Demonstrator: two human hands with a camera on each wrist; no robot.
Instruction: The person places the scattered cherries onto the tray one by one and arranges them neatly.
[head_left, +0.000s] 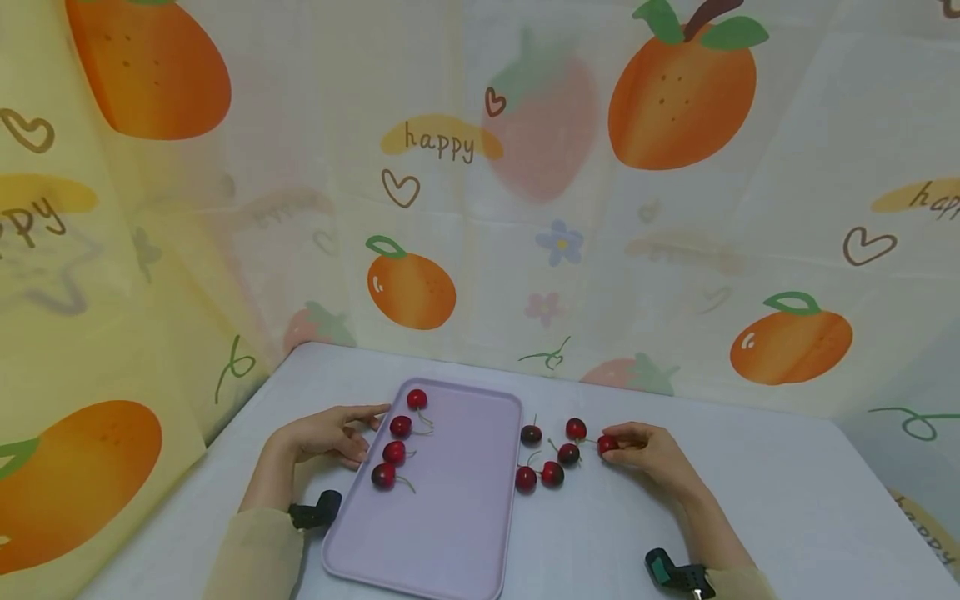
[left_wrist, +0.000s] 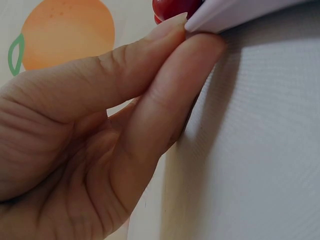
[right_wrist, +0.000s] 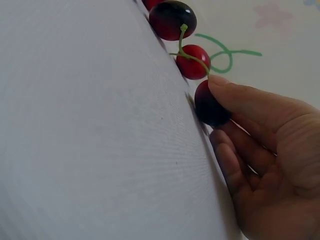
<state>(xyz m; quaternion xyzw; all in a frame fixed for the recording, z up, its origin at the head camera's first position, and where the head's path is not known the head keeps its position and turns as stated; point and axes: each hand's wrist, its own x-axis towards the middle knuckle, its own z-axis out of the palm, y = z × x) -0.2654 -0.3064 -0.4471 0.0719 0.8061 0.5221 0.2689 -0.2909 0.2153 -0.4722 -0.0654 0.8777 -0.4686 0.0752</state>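
Thumb and fingertips of the right grip (head_left: 651, 454) are clamped on one dark red cherry (head_left: 606, 446), over on the right side of the tray (head_left: 442, 537), well apart from it; whether the fruit touches the desk (head_left: 577, 542) I can't tell. The left grip (head_left: 318, 435) has the tray's rim pinched at its left side, four cherries (head_left: 394, 452) standing in a rough line inside.

To handle this pinch well, I would squeeze only enough to hold the fruit, since I expect smooth skin to slip or bruise. In the right wrist view, stems (right_wrist: 197, 59) cross in front of the neighbouring cherry (right_wrist: 190, 70), and I can't sort out which belongs to which. So I'd lift straight up first, then travel sideways, clear of the five loose cherries (head_left: 568, 454) between this grip and the tray. Keeping the left grip steady should stop the lined-up fruit from rolling.

As for writing, I read "happy" on a yellow patch (head_left: 442, 137) of the cloth (head_left: 315, 125) behind, with cut-off copies at the left and right edges. Some faint lettering shows too weakly for me to read. On the black wrist cameras (head_left: 327, 507) I can make out no brand.
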